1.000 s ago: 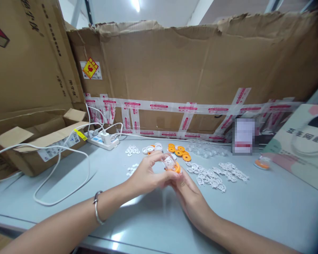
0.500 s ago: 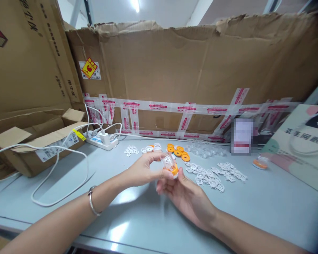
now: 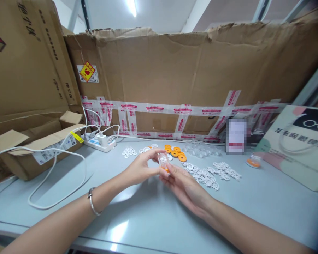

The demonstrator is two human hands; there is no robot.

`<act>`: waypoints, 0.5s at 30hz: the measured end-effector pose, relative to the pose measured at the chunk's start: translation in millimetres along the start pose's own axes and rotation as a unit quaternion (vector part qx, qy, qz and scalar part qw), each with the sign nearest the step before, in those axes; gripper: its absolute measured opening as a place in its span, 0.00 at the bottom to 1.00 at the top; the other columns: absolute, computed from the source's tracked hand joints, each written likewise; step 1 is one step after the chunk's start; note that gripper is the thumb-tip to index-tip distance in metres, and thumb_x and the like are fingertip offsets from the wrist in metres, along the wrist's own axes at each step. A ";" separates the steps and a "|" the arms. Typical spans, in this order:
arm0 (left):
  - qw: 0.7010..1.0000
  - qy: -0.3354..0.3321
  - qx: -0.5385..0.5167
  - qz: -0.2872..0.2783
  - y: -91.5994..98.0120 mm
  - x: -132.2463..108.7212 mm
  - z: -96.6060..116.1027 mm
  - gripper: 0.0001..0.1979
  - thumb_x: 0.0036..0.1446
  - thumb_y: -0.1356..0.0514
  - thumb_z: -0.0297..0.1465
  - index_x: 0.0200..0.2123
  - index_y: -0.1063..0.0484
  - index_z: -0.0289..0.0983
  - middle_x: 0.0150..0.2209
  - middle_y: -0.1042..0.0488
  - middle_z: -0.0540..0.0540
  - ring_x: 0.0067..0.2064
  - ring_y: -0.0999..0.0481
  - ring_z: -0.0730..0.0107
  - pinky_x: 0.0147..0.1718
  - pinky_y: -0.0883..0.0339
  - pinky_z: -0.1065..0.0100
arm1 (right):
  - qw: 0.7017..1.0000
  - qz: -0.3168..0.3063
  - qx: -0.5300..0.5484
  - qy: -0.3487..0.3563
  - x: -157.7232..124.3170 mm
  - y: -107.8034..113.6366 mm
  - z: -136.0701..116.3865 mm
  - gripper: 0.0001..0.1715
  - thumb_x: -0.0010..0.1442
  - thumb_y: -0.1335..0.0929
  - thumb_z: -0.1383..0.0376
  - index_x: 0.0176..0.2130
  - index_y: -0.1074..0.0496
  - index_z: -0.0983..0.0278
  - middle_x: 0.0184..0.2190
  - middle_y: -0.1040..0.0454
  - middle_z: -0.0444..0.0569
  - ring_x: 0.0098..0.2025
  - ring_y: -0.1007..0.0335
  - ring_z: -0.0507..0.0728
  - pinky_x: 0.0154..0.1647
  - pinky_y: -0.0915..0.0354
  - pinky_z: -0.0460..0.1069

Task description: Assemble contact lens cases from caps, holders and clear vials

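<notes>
Between both hands, above the middle of the table, is a small clear plastic case with an orange base and a white openwork piece inside. The fingers and thumb of my left hand pinch it from the left. On its right side, my right hand grips the lower part, the thumb pressed against the clear wall and its fingers partly hidden below. Just beyond the hands lie orange rings, partly piled up. White openwork pieces are spread to the right of my right hand. Small white pieces lie farther left.
Clear plastic cups stand behind the white pieces. Another orange-and-clear case sits at right, near a printed box. A power strip, a looping white cable and an open carton occupy the left.
The case has come more upright, and my right hand has closed in on it, its thumb now against the clear wall. The camera view has shifted slightly.
</notes>
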State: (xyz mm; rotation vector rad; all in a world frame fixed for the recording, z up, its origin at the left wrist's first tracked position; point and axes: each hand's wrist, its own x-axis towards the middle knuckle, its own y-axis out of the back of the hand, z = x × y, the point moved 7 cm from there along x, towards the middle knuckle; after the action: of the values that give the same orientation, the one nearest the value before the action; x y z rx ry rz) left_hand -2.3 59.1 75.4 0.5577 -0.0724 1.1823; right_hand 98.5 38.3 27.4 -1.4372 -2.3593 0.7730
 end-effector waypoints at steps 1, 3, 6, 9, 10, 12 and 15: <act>1.000 -0.005 0.004 0.012 1.7 0.1 0.0 0.29 0.43 0.33 0.28 0.50 0.35 0.38 0.44 0.28 0.45 0.46 0.31 0.66 0.49 0.40 0.64 | 1.000 0.005 0.000 0.002 0.8 0.9 -2.9 0.11 0.54 0.30 0.60 0.36 0.28 0.64 0.30 0.28 0.43 0.34 0.33 0.48 0.45 0.39 0.47; 0.999 -0.007 0.005 0.039 6.0 0.1 -0.1 0.30 0.43 0.33 0.31 0.51 0.37 0.38 0.48 0.30 0.43 0.49 0.33 0.64 0.50 0.41 0.62 | 1.000 0.020 0.000 0.012 2.8 4.2 -12.7 0.14 0.52 0.29 0.61 0.39 0.29 0.63 0.33 0.26 0.44 0.35 0.31 0.48 0.45 0.38 0.45; 0.998 0.002 0.013 0.064 11.2 -0.6 0.0 0.23 0.49 0.36 0.35 0.49 0.35 0.38 0.51 0.32 0.42 0.51 0.33 0.63 0.50 0.40 0.61 | 0.997 0.054 -0.020 0.047 4.3 16.3 -37.4 0.14 0.51 0.28 0.62 0.38 0.30 0.64 0.35 0.26 0.46 0.38 0.29 0.50 0.48 0.37 0.45; 0.998 0.001 0.039 0.041 8.9 -1.7 1.9 0.17 0.54 0.40 0.37 0.47 0.32 0.39 0.49 0.30 0.44 0.50 0.32 0.64 0.50 0.41 0.61 | 0.984 0.132 -0.072 0.096 -5.8 49.3 -69.2 0.15 0.47 0.27 0.63 0.36 0.31 0.63 0.38 0.26 0.46 0.42 0.29 0.52 0.51 0.37 0.46; 0.998 -0.006 0.049 0.027 6.7 -2.2 3.0 0.16 0.54 0.41 0.37 0.46 0.32 0.39 0.48 0.30 0.44 0.50 0.32 0.64 0.50 0.41 0.62 | 0.973 0.170 -0.100 0.118 -13.7 65.9 -81.2 0.16 0.45 0.26 0.63 0.34 0.31 0.62 0.38 0.26 0.45 0.42 0.29 0.53 0.51 0.37 0.46; 0.997 -0.032 0.068 -0.002 1.4 -3.3 6.4 0.15 0.55 0.41 0.37 0.45 0.31 0.40 0.47 0.29 0.45 0.49 0.32 0.65 0.50 0.41 0.63 | 0.939 0.261 -0.158 0.160 -37.1 105.5 -105.6 0.18 0.40 0.24 0.63 0.32 0.31 0.61 0.37 0.27 0.44 0.43 0.30 0.54 0.50 0.37 0.47; 0.994 -0.059 0.090 -0.033 -4.2 -4.6 8.9 0.13 0.55 0.41 0.36 0.43 0.30 0.40 0.46 0.29 0.45 0.50 0.33 0.66 0.50 0.41 0.64 | 0.831 0.423 -0.332 0.140 -82.9 169.0 -139.5 0.18 0.41 0.25 0.60 0.33 0.30 0.61 0.41 0.27 0.50 0.45 0.32 0.58 0.48 0.40 0.49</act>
State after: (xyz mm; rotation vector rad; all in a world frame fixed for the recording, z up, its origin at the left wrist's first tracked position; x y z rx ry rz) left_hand 1.8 50.0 79.9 0.7833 -0.0473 1.0968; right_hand 329.8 68.7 49.1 -2.7269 -1.7434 -0.1954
